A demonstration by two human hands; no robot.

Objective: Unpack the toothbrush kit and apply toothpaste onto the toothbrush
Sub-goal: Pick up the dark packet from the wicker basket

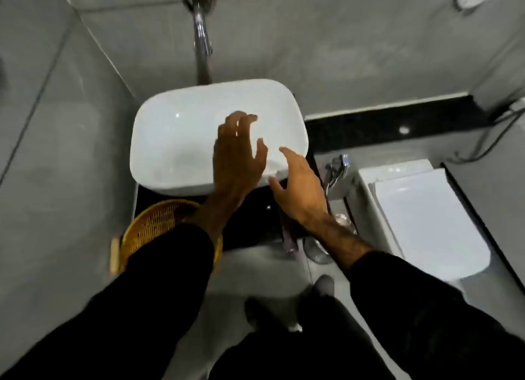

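Observation:
My left hand hovers flat over the right half of the white basin, fingers spread and holding nothing. Just beside it, my right hand hangs over the basin's front right corner with its fingers apart and empty. A thin pale packet-like thing lies at the front edge of the dark counter, under my right wrist; it is too blurred to tell what it is. I cannot make out a toothbrush or toothpaste anywhere.
A chrome tap comes out of the grey wall above the basin. A yellow woven basket stands at the front left of the counter. To the right are a hand spray, a white toilet with its lid down, and a glass object below my right forearm.

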